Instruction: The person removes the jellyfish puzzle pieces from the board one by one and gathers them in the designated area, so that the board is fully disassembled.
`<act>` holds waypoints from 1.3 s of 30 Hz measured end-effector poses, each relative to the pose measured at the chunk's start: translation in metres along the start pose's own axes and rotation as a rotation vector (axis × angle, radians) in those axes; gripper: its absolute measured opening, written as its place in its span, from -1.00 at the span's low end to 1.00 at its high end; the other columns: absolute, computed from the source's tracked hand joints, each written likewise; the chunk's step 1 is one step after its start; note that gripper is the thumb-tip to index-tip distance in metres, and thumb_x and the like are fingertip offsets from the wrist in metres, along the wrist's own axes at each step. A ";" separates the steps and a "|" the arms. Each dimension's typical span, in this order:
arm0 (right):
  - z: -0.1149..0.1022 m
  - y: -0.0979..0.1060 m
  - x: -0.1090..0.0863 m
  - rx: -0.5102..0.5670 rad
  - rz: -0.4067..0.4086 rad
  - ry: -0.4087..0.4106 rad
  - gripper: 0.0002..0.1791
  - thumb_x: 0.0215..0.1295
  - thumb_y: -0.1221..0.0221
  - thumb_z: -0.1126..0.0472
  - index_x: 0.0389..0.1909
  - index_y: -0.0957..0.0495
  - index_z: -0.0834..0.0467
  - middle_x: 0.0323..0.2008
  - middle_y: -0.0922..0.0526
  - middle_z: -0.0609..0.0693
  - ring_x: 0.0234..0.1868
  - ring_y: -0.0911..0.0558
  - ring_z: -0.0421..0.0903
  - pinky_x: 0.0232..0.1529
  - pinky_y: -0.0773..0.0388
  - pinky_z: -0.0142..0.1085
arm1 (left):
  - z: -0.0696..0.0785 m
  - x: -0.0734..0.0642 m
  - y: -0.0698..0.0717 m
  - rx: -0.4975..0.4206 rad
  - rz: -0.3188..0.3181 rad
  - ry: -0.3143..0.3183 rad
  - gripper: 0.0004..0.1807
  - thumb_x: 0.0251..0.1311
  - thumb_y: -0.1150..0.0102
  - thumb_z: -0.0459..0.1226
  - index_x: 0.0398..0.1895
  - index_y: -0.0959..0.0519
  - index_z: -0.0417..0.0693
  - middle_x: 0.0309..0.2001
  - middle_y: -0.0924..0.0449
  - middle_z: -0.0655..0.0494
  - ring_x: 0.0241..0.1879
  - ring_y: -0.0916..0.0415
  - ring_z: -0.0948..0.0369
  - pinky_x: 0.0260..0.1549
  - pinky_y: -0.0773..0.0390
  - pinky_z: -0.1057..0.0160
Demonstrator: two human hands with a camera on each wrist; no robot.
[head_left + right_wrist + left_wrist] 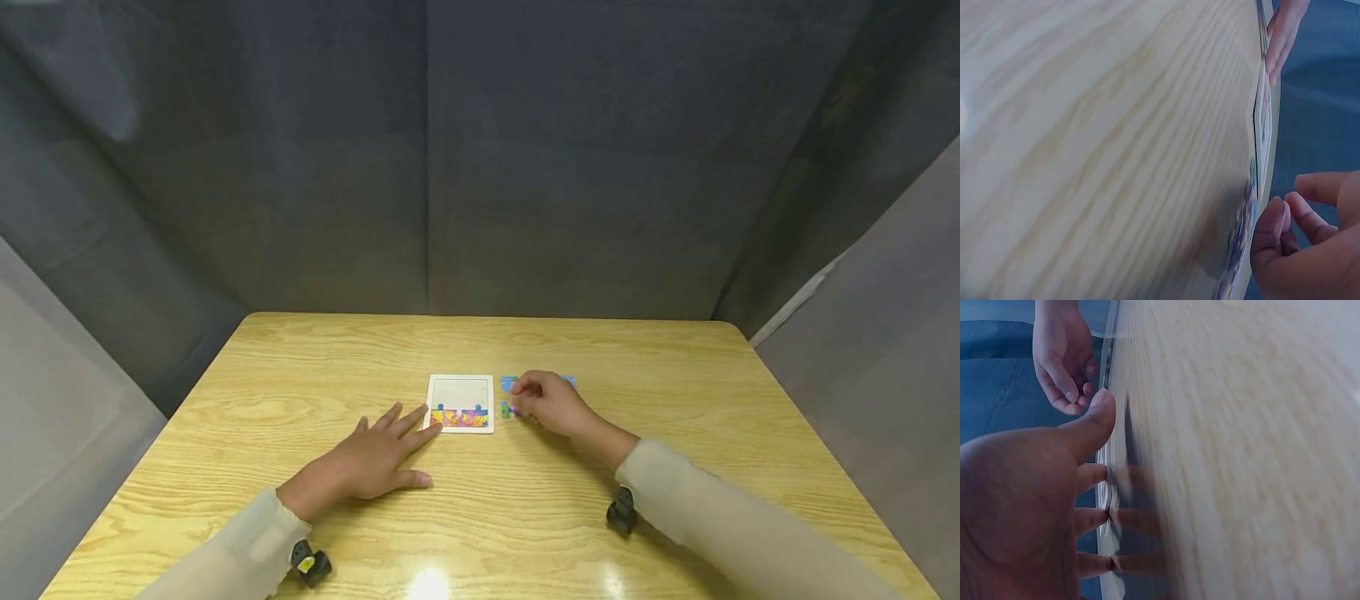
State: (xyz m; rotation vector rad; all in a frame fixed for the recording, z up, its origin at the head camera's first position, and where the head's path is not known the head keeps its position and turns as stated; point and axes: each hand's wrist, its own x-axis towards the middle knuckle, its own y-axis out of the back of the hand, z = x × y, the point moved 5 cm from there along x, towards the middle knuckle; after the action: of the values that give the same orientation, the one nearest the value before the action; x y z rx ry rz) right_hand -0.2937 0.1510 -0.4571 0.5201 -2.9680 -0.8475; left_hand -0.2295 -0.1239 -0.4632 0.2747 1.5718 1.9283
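Note:
A white square puzzle tray (461, 392) lies on the table, its bottom row filled with pink, yellow and blue jigsaw pieces (459, 418). My left hand (378, 458) is spread flat at the tray's lower left, fingertips touching its edge. To the tray's right, my right hand (553, 404) hovers low over loose jigsaw pieces (506, 410), partly hiding them. Its fingers (1310, 215) are loosely bent, the thumb near the fingertips; no piece shows between them. Blue loose pieces (569, 380) stick out behind that hand.
The wooden table (337, 358) has rounded far corners, with dark grey curtain (570, 167) behind it and lighter cloth (885, 333) at the sides. Each wrist carries a small black camera, one on the left (311, 563) and one on the right (622, 511).

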 end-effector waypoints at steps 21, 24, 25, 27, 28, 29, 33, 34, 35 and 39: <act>-0.035 -0.057 0.026 -0.012 -0.065 0.109 -0.76 0.47 -0.19 0.34 0.04 -0.57 0.38 -0.24 -0.65 0.11 -0.25 -0.70 0.01 -0.20 -0.70 -0.26 | -0.002 0.002 -0.002 0.018 -0.005 -0.001 -0.09 0.34 0.06 0.40 0.66 -0.08 0.33 0.69 0.17 0.04 0.61 0.20 -0.29 0.30 -0.05 -0.59; -0.038 -0.065 0.030 0.019 -0.089 0.113 -0.76 0.47 -0.17 0.38 0.05 -0.54 0.43 -0.24 -0.63 0.16 -0.25 -0.74 0.06 -0.17 -0.74 -0.20 | -0.002 0.001 -0.002 0.014 -0.006 -0.001 -0.10 0.34 0.05 0.40 0.66 -0.08 0.33 0.69 0.17 0.04 0.61 0.20 -0.29 0.29 -0.05 -0.60; -0.039 -0.067 0.031 0.025 -0.095 0.111 -0.76 0.47 -0.17 0.39 0.05 -0.54 0.43 -0.24 -0.63 0.16 -0.25 -0.74 0.06 -0.18 -0.75 -0.20 | -0.002 0.001 -0.002 0.011 -0.005 -0.001 -0.10 0.34 0.05 0.40 0.66 -0.09 0.32 0.69 0.17 0.04 0.61 0.20 -0.29 0.29 -0.04 -0.60; -0.040 -0.071 0.033 0.015 -0.102 0.110 -0.77 0.46 -0.18 0.41 0.05 -0.55 0.42 -0.24 -0.63 0.15 -0.26 -0.74 0.03 -0.18 -0.74 -0.23 | -0.002 0.001 -0.002 0.007 -0.005 -0.003 -0.10 0.34 0.04 0.39 0.66 -0.09 0.32 0.69 0.17 0.03 0.61 0.20 -0.29 0.29 -0.04 -0.60; -0.040 -0.073 0.035 0.006 -0.106 0.115 -0.78 0.45 -0.18 0.42 0.04 -0.55 0.42 -0.24 -0.64 0.15 -0.27 -0.74 0.02 -0.19 -0.74 -0.25 | -0.002 0.001 -0.002 0.003 -0.004 -0.004 -0.10 0.34 0.04 0.39 0.66 -0.10 0.31 0.69 0.17 0.03 0.61 0.20 -0.29 0.29 -0.04 -0.60; -0.041 -0.074 0.036 -0.011 -0.108 0.121 -0.78 0.44 -0.19 0.43 0.03 -0.56 0.42 -0.24 -0.65 0.15 -0.28 -0.74 -0.01 -0.19 -0.73 -0.27 | -0.002 0.001 -0.002 0.001 -0.004 -0.005 -0.10 0.34 0.03 0.38 0.66 -0.10 0.31 0.69 0.17 0.03 0.61 0.20 -0.30 0.29 -0.04 -0.61; -0.041 -0.080 0.040 -0.083 -0.114 0.136 -0.81 0.40 -0.23 0.43 -0.01 -0.59 0.38 -0.26 -0.67 0.12 -0.31 -0.71 -0.11 -0.19 -0.71 -0.34 | -0.002 0.001 -0.001 0.002 -0.001 -0.007 -0.10 0.34 0.03 0.38 0.66 -0.11 0.31 0.69 0.16 0.03 0.60 0.19 -0.30 0.28 -0.05 -0.61; -0.041 -0.080 0.041 -0.097 -0.114 0.134 -0.81 0.39 -0.26 0.43 -0.02 -0.60 0.37 -0.27 -0.67 0.11 -0.31 -0.70 -0.12 -0.19 -0.71 -0.34 | -0.002 0.001 -0.001 0.002 -0.001 -0.006 -0.10 0.34 0.03 0.38 0.66 -0.11 0.31 0.69 0.16 0.03 0.60 0.19 -0.30 0.28 -0.05 -0.61; -0.041 -0.081 0.041 -0.116 -0.111 0.129 -0.80 0.37 -0.28 0.41 -0.03 -0.61 0.35 -0.27 -0.67 0.09 -0.30 -0.68 -0.14 -0.17 -0.70 -0.35 | -0.003 0.002 -0.001 0.005 0.000 -0.005 -0.10 0.34 0.03 0.39 0.66 -0.11 0.31 0.69 0.16 0.03 0.60 0.19 -0.30 0.28 -0.05 -0.61; -0.040 -0.083 0.044 -0.174 -0.111 0.103 -0.76 0.29 -0.39 0.32 -0.05 -0.64 0.25 -0.24 -0.67 0.03 -0.23 -0.62 -0.14 -0.10 -0.64 -0.28 | -0.004 0.002 -0.002 0.009 0.000 0.000 -0.11 0.34 0.04 0.39 0.66 -0.11 0.33 0.69 0.16 0.05 0.60 0.19 -0.30 0.28 -0.06 -0.61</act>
State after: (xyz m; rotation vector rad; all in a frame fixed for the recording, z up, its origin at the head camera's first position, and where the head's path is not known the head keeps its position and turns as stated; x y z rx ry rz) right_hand -0.3053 0.0505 -0.4688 0.7016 -2.7621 -1.0421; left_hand -0.2327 -0.1254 -0.4665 0.2788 1.5809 1.9215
